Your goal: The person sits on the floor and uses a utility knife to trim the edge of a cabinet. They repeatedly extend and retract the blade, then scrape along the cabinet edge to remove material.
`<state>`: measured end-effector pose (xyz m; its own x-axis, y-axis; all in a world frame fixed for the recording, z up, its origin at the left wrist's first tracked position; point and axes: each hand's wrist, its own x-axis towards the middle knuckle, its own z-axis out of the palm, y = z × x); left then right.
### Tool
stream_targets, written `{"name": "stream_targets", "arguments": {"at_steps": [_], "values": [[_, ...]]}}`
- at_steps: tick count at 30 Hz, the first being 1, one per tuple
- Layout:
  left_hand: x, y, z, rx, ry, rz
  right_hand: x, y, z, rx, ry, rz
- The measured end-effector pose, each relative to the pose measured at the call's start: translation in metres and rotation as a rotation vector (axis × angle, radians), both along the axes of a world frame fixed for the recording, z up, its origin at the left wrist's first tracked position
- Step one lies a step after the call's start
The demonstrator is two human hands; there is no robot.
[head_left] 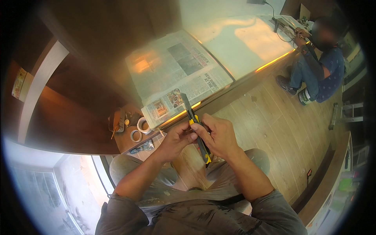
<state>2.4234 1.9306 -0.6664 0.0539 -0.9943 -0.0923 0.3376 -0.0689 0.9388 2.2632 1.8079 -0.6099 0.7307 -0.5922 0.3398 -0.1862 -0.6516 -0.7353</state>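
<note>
I hold a black and yellow snap-off utility knife (203,147) upright in front of me, its blade end pointing away over the newspaper (188,55) spread on the counter. My right hand (219,137) is closed around the knife's body, thumb on it. My left hand (176,143) is curled against the knife from the left, its fingertips meeting my right hand. The newspaper reaches the counter's front edge, just beyond the knife.
Tape rolls (143,126) and small items sit on a wooden shelf (125,143) at left. A co-worker (325,78) crouches at right, hands at the pale counter (243,43). An aluminium ladder (348,107) stands behind them. A wooden edge (333,164) runs along the lower right.
</note>
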Motion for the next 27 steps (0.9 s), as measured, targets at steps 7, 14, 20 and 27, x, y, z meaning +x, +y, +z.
{"name": "stream_targets", "arguments": {"at_steps": [7,14,20,27], "values": [[-0.001,0.0,0.0,0.005,-0.029,-0.001,0.001,0.002,-0.002,0.078,-0.003,-0.011],[-0.001,-0.002,0.0,0.039,0.203,0.024,0.0,0.001,-0.004,0.142,-0.041,0.003],[0.003,0.002,0.0,0.04,0.359,0.01,0.0,0.001,-0.008,0.262,-0.116,-0.007],[-0.002,-0.001,0.002,-0.009,0.327,0.039,0.004,-0.002,-0.014,0.553,-0.264,0.035]]}}
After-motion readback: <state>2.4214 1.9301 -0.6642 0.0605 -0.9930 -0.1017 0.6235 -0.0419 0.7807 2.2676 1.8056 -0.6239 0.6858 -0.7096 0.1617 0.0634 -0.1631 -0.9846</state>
